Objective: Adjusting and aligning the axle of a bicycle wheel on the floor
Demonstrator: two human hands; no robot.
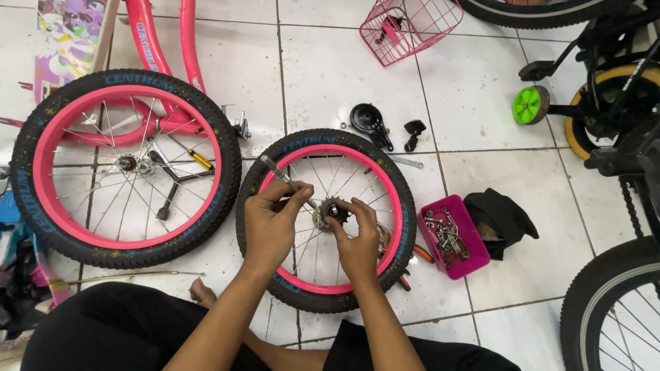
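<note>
A small bicycle wheel with a pink rim and black tyre lies flat on the tiled floor in front of me. At its hub sits a dark toothed sprocket. My left hand grips a metal wrench whose handle points up-left, its head at the hub. My right hand pinches the sprocket and hub from the right side.
A larger pink-rimmed wheel on a pink frame lies left. A pink tray of metal parts and black cloth sit right. A pink basket, black bell parts, a green training wheel and other bicycles lie beyond.
</note>
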